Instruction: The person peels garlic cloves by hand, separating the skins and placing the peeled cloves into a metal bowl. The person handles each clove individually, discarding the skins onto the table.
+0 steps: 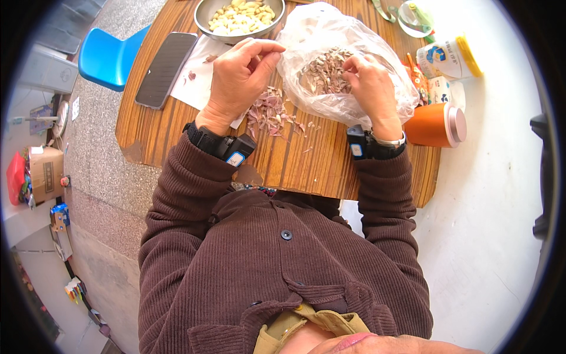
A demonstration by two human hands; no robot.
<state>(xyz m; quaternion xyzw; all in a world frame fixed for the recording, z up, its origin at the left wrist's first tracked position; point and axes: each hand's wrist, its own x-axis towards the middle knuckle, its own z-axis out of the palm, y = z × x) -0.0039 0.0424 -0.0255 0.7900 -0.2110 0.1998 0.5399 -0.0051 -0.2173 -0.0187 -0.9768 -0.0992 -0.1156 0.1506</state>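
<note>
My left hand (243,79) is raised over the table between the metal bowl and a loose pile of garlic skins (270,113), thumb and forefinger pinched together; whether something small sits between them cannot be seen. Inside the open clear plastic bag (305,40), my right hand (371,86) has its fingertips at the right edge of a heap of unpeeled garlic cloves (327,73). Its fingers are curled, and what they touch is partly hidden. Peeled garlic cloves (242,17) fill the metal bowl (201,17) at the table's far side.
A smartphone (166,71) lies on the left beside a white paper sheet (185,90). On the right are an orange cup (429,125), a yellow-lidded tub (449,57), a tissue pack (439,90) and a clear jar (414,18). A blue stool (104,57) stands beyond the wooden table (309,172).
</note>
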